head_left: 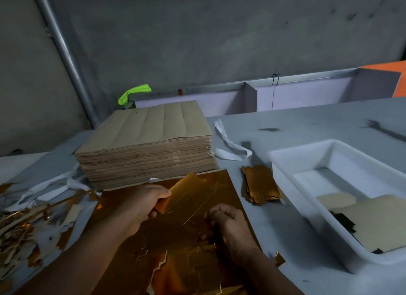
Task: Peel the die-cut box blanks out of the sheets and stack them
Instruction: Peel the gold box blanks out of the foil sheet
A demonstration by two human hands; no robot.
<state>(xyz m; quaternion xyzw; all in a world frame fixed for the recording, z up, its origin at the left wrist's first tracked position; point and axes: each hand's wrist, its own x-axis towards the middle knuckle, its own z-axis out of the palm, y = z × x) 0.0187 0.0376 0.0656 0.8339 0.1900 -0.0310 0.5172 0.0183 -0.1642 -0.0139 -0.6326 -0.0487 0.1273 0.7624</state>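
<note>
At far left, scrap pile [19, 224]: ragged brown and gold strips. Next, tall square stack of matte brown sheets [145, 147]. Left hand [142, 202] pinches glossy gold blank [186, 195] at its lower-left end, thumb on top. Blank's long axis runs lower-left to upper-right, far end lifted off the flat gold foil sheet [171, 250]. Right hand [230, 222] rests on sheet, fingers curled; can't tell if pinching. Further right: small pile of notched gold blanks [259, 185], then white plastic tray [285, 163].

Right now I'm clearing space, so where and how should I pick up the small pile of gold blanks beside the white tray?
Likely its left long edge: slide fingers under the pile of gold blanks from the left, thumb on top. It lies flat, loosely fanned, and the white tray crowds its right edge.
</note>
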